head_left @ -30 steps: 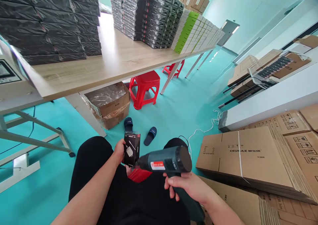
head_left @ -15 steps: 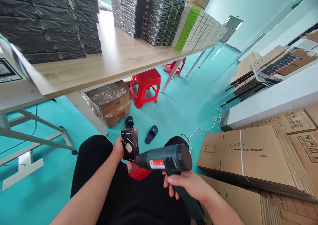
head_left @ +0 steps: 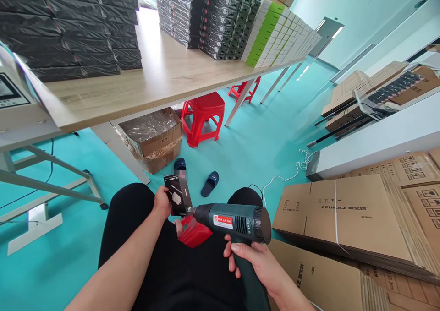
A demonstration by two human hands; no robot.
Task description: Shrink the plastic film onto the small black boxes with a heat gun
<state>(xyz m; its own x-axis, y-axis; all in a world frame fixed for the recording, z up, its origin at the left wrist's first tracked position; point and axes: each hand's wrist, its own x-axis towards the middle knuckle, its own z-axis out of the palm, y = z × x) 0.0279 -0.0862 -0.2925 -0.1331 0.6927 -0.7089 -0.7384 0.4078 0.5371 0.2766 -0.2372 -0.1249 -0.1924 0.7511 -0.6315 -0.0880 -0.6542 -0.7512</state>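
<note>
Dark green casing fills the right hand [head_left: 252,256]: I have it wrapped around the grip of a heat gun [head_left: 233,221], thumb lying over the near side. The left hand [head_left: 162,203] pinches a small black box [head_left: 177,196] by its left edge, a fingertip showing beneath. That box sits in front of my black-clad legs [head_left: 125,224], above a red plastic surface [head_left: 195,234] between the thighs.

Compared with a second ago, the box has tipped over to the left and turned, so its printed front, with a white charger on it, now slants and more of its right side shows. The gun has swung as well: its rear end is lower and the nozzle [head_left: 202,214] slopes up toward the box's lower right corner, where it lay nearly level before. That corner is blurred, so I cannot tell whether the two touch. The red and white label [head_left: 222,221], smeared half a second back, now reads clearly. Both grips are unchanged. My view has drifted slightly; the slippers [head_left: 210,184] stay on the floor, near the carton marked K13 [head_left: 161,148].
</note>
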